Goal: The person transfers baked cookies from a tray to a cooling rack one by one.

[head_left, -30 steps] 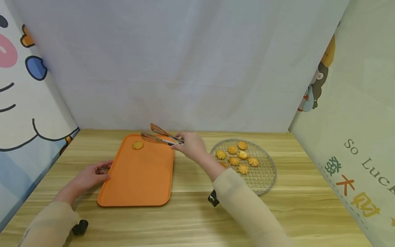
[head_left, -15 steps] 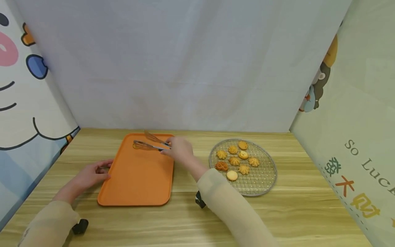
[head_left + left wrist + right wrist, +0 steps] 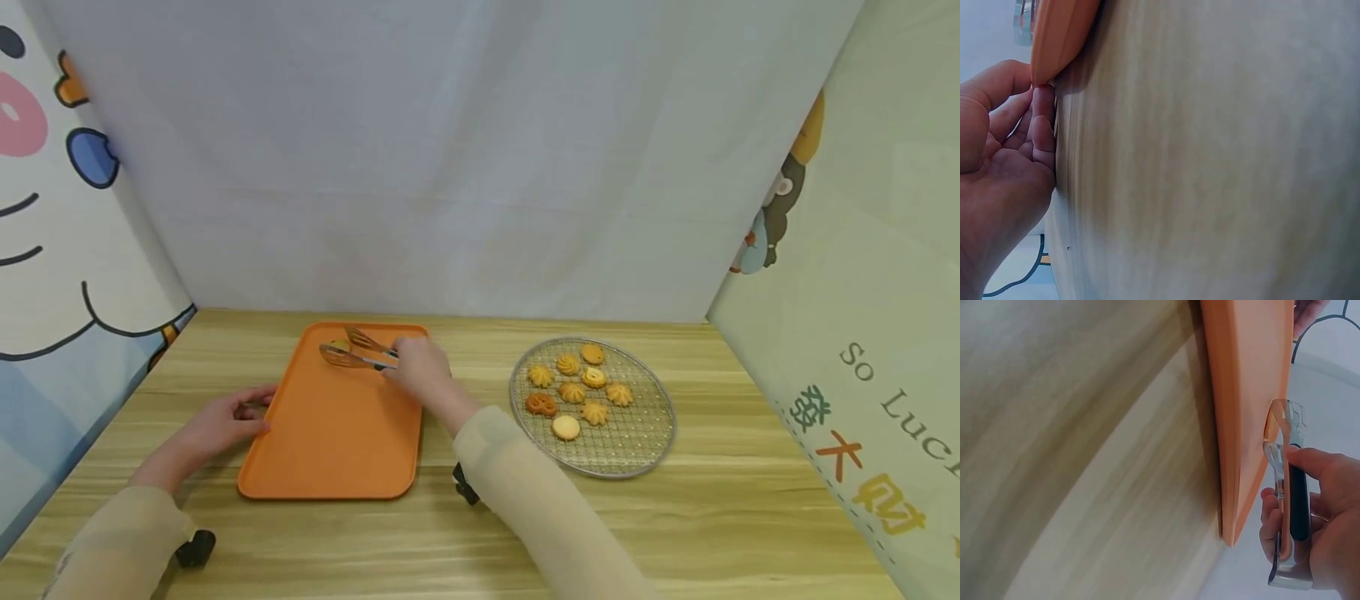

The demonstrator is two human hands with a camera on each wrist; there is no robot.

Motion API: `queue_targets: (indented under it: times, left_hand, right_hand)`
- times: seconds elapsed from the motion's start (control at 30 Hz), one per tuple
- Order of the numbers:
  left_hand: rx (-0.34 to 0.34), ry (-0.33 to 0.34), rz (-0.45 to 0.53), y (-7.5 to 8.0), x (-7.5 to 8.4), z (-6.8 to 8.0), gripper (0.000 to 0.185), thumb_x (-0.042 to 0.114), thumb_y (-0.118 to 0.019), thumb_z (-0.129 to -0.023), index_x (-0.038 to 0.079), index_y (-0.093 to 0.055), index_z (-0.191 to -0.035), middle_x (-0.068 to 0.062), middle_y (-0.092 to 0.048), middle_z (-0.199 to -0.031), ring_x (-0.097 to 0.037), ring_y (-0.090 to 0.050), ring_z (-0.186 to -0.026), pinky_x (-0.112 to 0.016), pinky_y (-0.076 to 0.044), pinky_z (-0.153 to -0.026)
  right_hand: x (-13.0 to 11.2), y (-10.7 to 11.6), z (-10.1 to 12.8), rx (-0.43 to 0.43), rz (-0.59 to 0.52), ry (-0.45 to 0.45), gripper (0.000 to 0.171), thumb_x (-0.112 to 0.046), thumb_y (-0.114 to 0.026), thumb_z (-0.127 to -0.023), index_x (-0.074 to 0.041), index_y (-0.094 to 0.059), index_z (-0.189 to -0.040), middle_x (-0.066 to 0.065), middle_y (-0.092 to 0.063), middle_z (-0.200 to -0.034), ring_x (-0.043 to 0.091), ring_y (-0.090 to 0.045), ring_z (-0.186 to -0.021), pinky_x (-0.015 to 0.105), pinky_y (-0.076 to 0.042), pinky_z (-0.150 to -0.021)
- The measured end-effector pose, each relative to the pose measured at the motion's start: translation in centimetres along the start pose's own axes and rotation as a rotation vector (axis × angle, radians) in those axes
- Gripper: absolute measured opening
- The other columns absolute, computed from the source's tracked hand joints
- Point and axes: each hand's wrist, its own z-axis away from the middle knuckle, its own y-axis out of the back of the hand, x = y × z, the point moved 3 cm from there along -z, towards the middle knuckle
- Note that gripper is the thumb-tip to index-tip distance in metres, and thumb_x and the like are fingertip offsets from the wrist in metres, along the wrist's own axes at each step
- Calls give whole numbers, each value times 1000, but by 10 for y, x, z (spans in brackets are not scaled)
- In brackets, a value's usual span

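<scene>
Orange tray (image 3: 333, 433): smooth plastic, matt with a faint sheen; tongs (image 3: 352, 350): bright polished metal with a black matt grip section, seen in the right wrist view. Table (image 3: 720, 517): pale wood-grain top, smooth and low-gloss; round rack (image 3: 637, 442): fine shiny wire mesh with a metal rim, carrying dry, ridged, matt cookies (image 3: 573, 387). Backdrop (image 3: 450, 150): soft matt white cloth; sleeves (image 3: 525, 492): thin beige fabric.

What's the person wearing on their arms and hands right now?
Both arms wear long, loose beige sleeves: left sleeve, right sleeve. A small black device sits under each wrist. The left hand and right hand are bare, without gloves.
</scene>
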Motion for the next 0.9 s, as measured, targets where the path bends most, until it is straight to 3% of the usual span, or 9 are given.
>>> queue_targets:
  times: [0.2,0.67,0.9]
  left_hand:
    - [-8,-1,22,-1,3,0,67,27,-65,-89,1,-36,-144,-23,-47,-133,-12,-52,-93,-22,-45,-75]
    - [-18,-25,43,-1,6,0,66,23,-65,-89,-1,-37,-143,-24,-46,-133,-9,-54,-92,-22,-46,-74]
    - [-18,-23,32,0,1,0,66,25,-65,-89,0,-36,-144,-24,-46,-134,-8,-53,-92,-22,-46,-74]
  right_hand:
    - [-4,-1,-1,-10,14,-25,31,-37,-66,-88,-17,-66,-111,-2,-66,-95,9,-53,-61,24,-42,-50]
    - [-6,0,3,22,53,4,31,-36,-65,-89,-20,-66,-116,-4,-68,-99,9,-59,-71,23,-42,-51]
    - [-3,-1,5,17,46,12,31,-36,-65,-88,-21,-66,-115,-4,-68,-98,8,-58,-69,23,-42,-50]
